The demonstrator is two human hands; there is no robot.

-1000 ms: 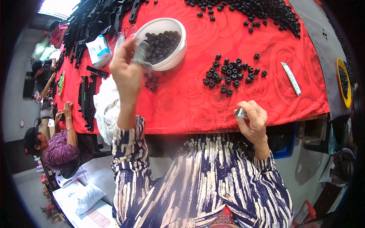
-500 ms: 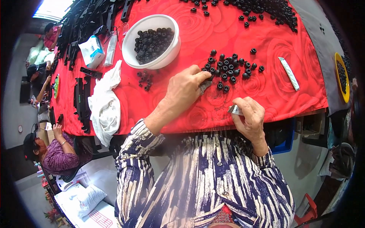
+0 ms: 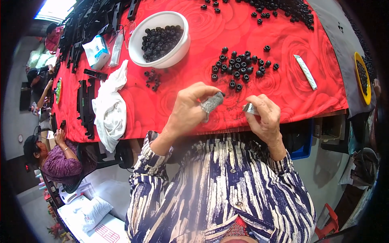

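My left hand (image 3: 188, 106) is closed, with a small black round part (image 3: 221, 94) pinched at its fingertips. Grey cloth (image 3: 211, 106) is wrapped about a finger of that hand. Facing it, a short gap to the right, my right hand (image 3: 265, 118) grips a small silvery metal piece (image 3: 249, 108), perhaps a blade; the fingers cover part of it. Just beyond both hands lies a loose group of black round parts with holes (image 3: 239, 67) on the red cloth (image 3: 279, 91). Dark crumbs are scattered near them.
A white bowl (image 3: 164, 64) of black parts stands beyond my left hand, with smaller dark bits (image 3: 152, 79) beside it. Leftward lie a white cloth (image 3: 111, 115), black strips (image 3: 85, 107) and a tissue pack (image 3: 96, 52). A slim white packet (image 3: 305, 72) lies right. Other people sit at left.
My left hand has drawn back from the loose group toward me, with a black part now in its fingertips. My right hand stays near the same spot, still gripping the metal piece.
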